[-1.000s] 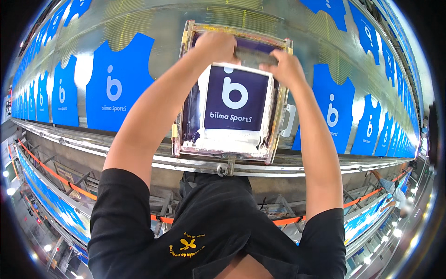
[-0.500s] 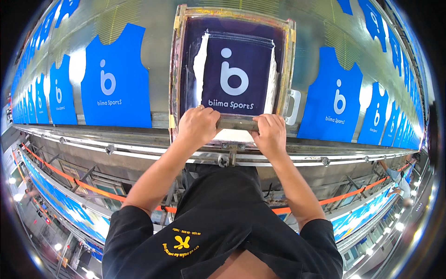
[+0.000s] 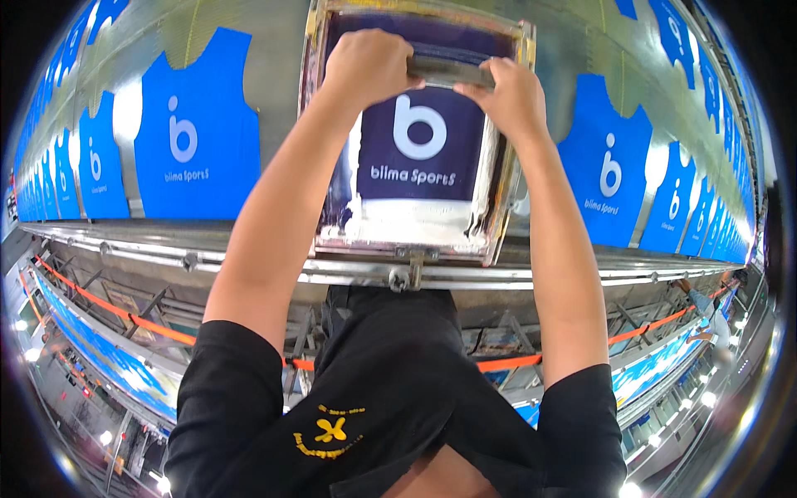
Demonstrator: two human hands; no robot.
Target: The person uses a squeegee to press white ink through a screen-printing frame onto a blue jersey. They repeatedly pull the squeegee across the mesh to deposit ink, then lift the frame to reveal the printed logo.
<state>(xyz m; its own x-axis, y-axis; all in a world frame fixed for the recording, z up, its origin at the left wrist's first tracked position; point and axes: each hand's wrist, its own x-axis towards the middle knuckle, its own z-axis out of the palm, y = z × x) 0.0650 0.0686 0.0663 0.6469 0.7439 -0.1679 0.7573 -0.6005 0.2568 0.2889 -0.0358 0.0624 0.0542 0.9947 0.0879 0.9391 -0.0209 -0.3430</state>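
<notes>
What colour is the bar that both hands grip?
The bar looks dull grey-brown; the head view, the only one, shows it.

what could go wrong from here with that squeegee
The left hand and right hand both grip the squeegee, so uneven pressure between them could tilt it and leave patchy coverage. White ink lies ragged along the inner sides of the frame, so some might smear onto the skin.

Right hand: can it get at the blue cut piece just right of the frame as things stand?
Probably yes, but only after letting go: the right hand is gripping the bar inside the frame. Nothing appears to lie on the blue cut piece, so the way looks free.
</notes>
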